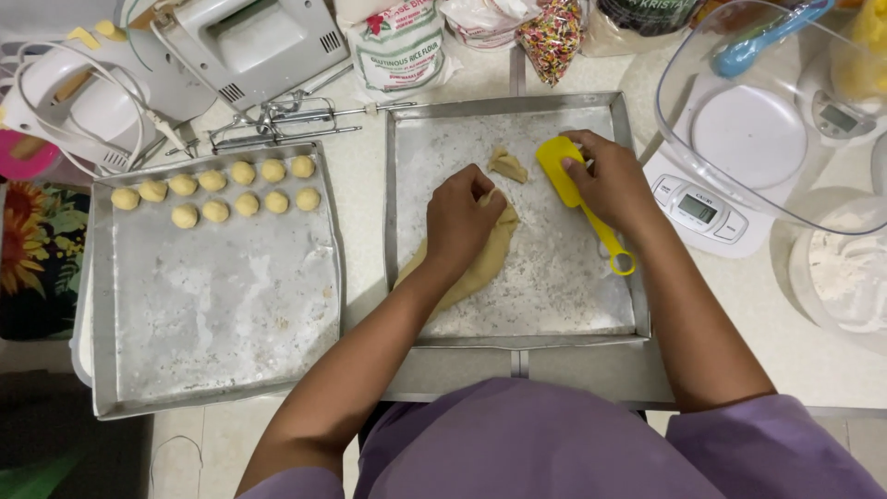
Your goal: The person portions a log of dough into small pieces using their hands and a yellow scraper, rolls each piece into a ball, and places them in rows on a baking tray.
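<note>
From my head camera, looking down, my left hand [462, 217] is curled over the slab of tan dough [471, 263], fingers pinched on its upper edge where it lies on the floured metal tray [591, 314] in front of me. My right hand [614, 185] is clenched around the blade end of a yellow spatula [577, 199], whose handle points down and right across the tray, its ring end resting on the flour. A small torn-off dough piece [508, 166] sits between my two hands, just above the slab. To my left is a second tray [222, 305] carrying two rows of dough balls [217, 189] along its top edge. Beyond the trays lie a hand mixer [249, 42] with loose beaters [277, 125], a flour bag [397, 46], and, to the right, a clear bowl [767, 120] on a kitchen scale [702, 212].
</note>
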